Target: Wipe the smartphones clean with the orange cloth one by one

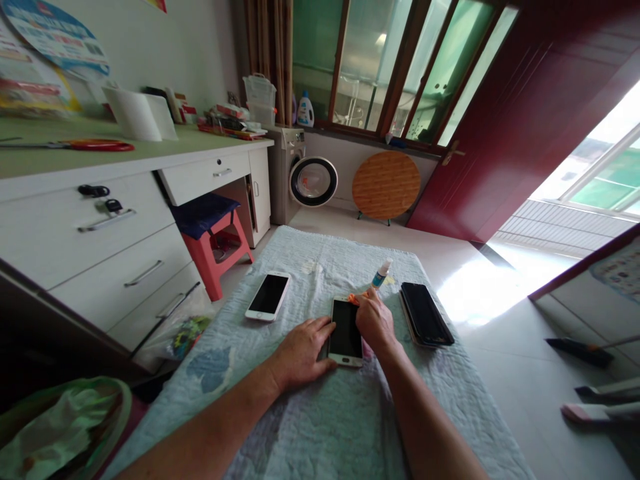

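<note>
A smartphone [346, 333] with a dark screen and pale frame lies face up on the cloth-covered table between my hands. My left hand [303, 351] rests at its left edge, fingers spread and thumb near the lower corner. At the phone's upper right, my right hand [374, 321] is closed on an orange cloth [354, 299], which touches the top of the phone. Most of the cloth is hidden under the fingers. Just beyond that hand stands a small spray bottle [381, 274] with a clear cap. A white smartphone [269, 297] lies to the left, dark phones [427, 315] in a stack to the right.
A pale blue quilted cover [310, 413] drapes the table. On the left are a white desk [105, 220], a red stool [213, 250] and a bin [125, 407]. Behind stand a washing machine [287, 177] with its door open and a round wooden board [387, 185].
</note>
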Available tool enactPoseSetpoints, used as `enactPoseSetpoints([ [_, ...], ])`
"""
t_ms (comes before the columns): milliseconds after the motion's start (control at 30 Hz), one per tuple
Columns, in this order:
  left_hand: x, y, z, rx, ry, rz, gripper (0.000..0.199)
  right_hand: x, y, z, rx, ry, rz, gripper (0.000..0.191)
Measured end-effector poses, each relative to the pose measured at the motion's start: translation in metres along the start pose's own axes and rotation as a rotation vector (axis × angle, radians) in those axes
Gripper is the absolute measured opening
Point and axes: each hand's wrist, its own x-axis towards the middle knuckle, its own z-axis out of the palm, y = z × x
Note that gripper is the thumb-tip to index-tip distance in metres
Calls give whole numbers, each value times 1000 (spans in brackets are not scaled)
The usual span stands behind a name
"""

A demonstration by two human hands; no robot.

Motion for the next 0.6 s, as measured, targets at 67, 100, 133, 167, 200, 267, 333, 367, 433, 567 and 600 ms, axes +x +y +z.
enactPoseSetpoints([
  [67,0,0,0,2,-3,-4,68,-1,3,0,-7,15,27,33],
  [100,0,-1,1,3,-4,-5,68,-1,3,1,-10,20,36,33],
  [133,0,0,1,4,-5,-5,68,-1,4,2,-13,22,41,34],
  [167,0,0,0,5,-6,-6,67,-2,4,2,-16,24,43,35],
  [200,0,0,0,6,-8,-8,67,-2,3,3,-18,27,41,35],
  [267,0,1,-1,7,-14,-12,67,-2,2,4,-18,35,32,36],
  [333,0,2,-3,7,-21,-17,67,-3,1,4,-14,45,22,35],
  [367,0,2,-3,7,-22,-17,68,-3,1,5,-14,47,19,34],
  [433,0,2,-2,6,-21,-12,68,-3,1,5,-15,42,20,32],
  [567,0,-1,0,-1,-6,-2,67,-4,1,6,2,36,-4,30],
  [600,0,-1,1,-7,-1,0,67,-5,1,7,12,39,-19,30],
])
